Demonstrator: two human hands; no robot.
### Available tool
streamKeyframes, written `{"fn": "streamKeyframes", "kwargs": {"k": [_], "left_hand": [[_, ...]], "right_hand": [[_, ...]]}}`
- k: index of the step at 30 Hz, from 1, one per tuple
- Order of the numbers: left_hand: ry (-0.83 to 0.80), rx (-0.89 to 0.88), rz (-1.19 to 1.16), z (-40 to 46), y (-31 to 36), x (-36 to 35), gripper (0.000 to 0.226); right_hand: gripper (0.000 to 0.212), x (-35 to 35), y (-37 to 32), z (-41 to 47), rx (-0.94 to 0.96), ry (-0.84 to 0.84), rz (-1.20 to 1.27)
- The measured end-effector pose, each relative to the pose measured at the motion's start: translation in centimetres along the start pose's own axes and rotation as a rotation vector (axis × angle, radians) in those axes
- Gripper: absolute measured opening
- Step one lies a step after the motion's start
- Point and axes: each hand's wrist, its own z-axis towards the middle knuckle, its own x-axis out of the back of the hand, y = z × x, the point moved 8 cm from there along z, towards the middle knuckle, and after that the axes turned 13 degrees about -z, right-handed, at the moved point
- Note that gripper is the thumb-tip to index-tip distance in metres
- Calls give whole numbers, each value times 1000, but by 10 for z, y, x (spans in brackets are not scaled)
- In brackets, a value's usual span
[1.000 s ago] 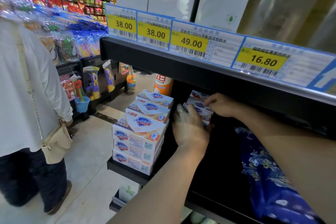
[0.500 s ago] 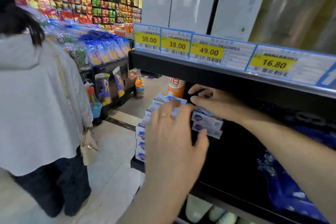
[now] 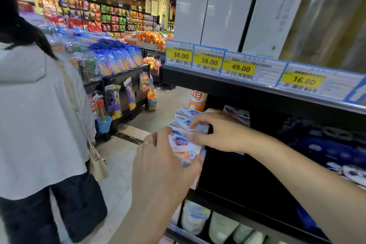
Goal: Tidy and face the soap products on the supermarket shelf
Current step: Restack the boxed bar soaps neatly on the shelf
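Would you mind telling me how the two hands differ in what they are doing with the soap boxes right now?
The left hand grips the front soap box from its aisle side, thumb under its near corner; the right hand reaches in from the shelf side, fingers curled on the box behind. The left hand wears a ring; none shows on the right. Both hold boxes at the shelf's end.

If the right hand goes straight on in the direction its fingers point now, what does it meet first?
The right hand points leftward over the row of soap boxes. Its fingertips already seem to touch a box top, so the boxes come first. Beyond them lies the open aisle, though depth is unclear.
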Motion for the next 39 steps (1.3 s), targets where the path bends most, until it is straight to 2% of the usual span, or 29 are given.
{"fn": "streamKeyframes", "kwargs": {"k": [5, 11, 16, 22, 27, 31, 35, 39], "left_hand": [[13, -30, -72, -21, 0, 17, 79], [-11, -30, -124, -30, 12, 20, 82], [7, -77, -151, -39, 27, 18, 75], [-105, -165, -170, -54, 66, -29, 82], [-200, -162, -74, -46, 87, -96, 79], [-200, -137, -14, -26, 77, -132, 80], [-202, -74, 32, -7, 60, -153, 77], [-238, -20, 24, 5, 52, -169, 73]], "right_hand": [[49, -13, -4, -4, -36, 19, -82], [31, -11, 1, -10, -145, 210, 97], [27, 22, 20, -34, -112, 258, 222], [23, 36, 100, -53, -318, 121, 257], [39, 25, 139, -36, -395, 88, 214], [36, 13, 152, -21, -480, 33, 242], [42, 4, 158, -8, -514, -5, 264], [40, -2, 172, 4, -588, 7, 322]]}}
